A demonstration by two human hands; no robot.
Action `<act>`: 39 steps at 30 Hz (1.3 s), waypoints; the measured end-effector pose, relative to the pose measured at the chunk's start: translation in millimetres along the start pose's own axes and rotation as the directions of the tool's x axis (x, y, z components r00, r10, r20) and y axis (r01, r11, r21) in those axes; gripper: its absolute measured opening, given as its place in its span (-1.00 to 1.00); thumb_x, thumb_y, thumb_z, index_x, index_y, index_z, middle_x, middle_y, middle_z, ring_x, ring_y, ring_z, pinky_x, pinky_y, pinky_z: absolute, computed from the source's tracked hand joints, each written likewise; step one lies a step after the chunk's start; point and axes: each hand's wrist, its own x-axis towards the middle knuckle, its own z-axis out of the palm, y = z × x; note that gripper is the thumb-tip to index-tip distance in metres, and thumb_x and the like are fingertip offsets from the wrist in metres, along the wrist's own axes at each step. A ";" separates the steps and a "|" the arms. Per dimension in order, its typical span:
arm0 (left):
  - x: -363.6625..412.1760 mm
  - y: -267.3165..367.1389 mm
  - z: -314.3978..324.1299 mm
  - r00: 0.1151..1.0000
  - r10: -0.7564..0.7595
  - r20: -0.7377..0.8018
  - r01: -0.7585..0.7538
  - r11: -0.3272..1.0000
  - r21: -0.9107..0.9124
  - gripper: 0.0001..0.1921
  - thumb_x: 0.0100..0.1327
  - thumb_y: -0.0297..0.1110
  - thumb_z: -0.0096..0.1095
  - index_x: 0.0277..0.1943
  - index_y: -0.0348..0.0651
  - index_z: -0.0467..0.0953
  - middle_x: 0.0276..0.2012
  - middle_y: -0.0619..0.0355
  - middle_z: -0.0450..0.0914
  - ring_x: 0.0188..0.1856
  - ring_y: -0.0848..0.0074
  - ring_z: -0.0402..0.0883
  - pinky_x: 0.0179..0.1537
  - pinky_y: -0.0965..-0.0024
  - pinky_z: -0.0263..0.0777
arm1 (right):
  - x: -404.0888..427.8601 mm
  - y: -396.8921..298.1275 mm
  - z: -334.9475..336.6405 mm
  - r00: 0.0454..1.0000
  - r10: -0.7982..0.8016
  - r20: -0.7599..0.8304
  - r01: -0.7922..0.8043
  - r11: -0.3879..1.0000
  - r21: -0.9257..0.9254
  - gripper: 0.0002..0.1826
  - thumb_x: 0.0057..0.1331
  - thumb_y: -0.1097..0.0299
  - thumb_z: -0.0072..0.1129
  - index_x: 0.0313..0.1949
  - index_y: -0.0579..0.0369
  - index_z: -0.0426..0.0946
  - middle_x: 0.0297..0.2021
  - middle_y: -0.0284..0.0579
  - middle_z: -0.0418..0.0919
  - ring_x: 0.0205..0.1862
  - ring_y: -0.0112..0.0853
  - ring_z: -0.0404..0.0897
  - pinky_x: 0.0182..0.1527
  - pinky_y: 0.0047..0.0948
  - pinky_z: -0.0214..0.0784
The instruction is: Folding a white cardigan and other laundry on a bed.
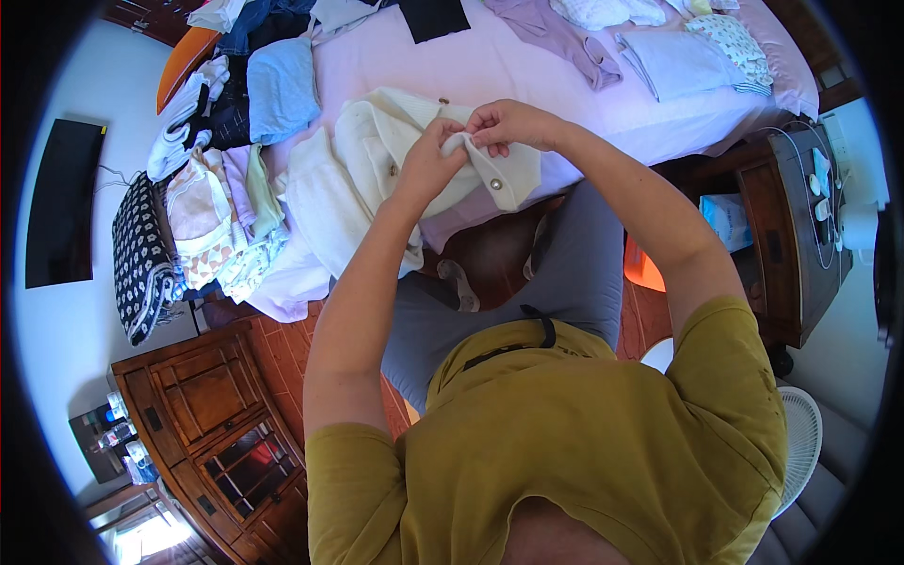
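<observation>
A cream knitted cardigan (360,169) lies bunched at the near edge of the bed, part of it hanging over the side. My left hand (432,159) pinches its button band between thumb and fingers. Close beside it, my right hand (512,127) grips the same band, fingertips almost meeting the left ones. A round metallic button (496,184) shows on the flap below my right hand. Two more buttons sit on the cardigan, one near my left wrist and one towards the far side. What lies between my fingertips is mostly hidden.
Folded clothes, including a light blue garment (284,88), crowd the bed's left side. A mauve garment (558,35) and a pale folded cloth (681,63) lie at the far right. A wooden nightstand (770,240) with cables stands right; a wooden cabinet (205,395) stands left.
</observation>
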 end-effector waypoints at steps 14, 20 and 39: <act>-7.2 -2.8 -9.8 0.985 -0.021 0.171 0.020 1.000 0.010 -0.77 0.24 -0.31 0.22 -0.10 -0.19 0.64 -0.30 0.08 0.67 -0.24 0.49 0.60 -0.13 0.44 0.42 | -6.7 2.1 2.4 0.999 0.000 0.042 0.003 0.998 -0.061 -0.77 0.26 0.52 0.09 -0.08 0.24 0.42 -0.39 -0.22 0.55 -0.44 -0.52 0.58 -0.35 -0.55 0.49; -13.2 2.0 -8.6 0.994 0.098 0.045 -0.106 0.971 0.212 -0.80 0.18 -0.36 0.22 -0.14 -0.14 0.63 -0.31 -0.04 0.64 -0.23 0.16 0.61 -0.14 0.31 0.44 | -7.9 -6.6 12.0 1.000 0.013 0.010 -0.008 0.918 -0.396 -0.82 0.19 0.49 0.12 -0.20 0.23 0.53 -0.45 -0.23 0.58 -0.47 -0.53 0.57 -0.38 -0.52 0.46; -29.2 29.3 -4.3 0.892 0.453 0.003 -0.434 0.852 0.294 -0.77 0.09 -0.62 0.21 -0.17 -0.20 0.52 -0.23 0.03 0.60 -0.17 0.15 0.61 -0.14 0.30 0.49 | -14.8 0.8 2.4 0.993 0.061 0.099 -0.060 0.998 -0.006 -0.86 0.26 0.35 0.17 -0.30 0.14 0.61 -0.52 -0.36 0.54 -0.58 -0.63 0.42 -0.54 -0.64 0.11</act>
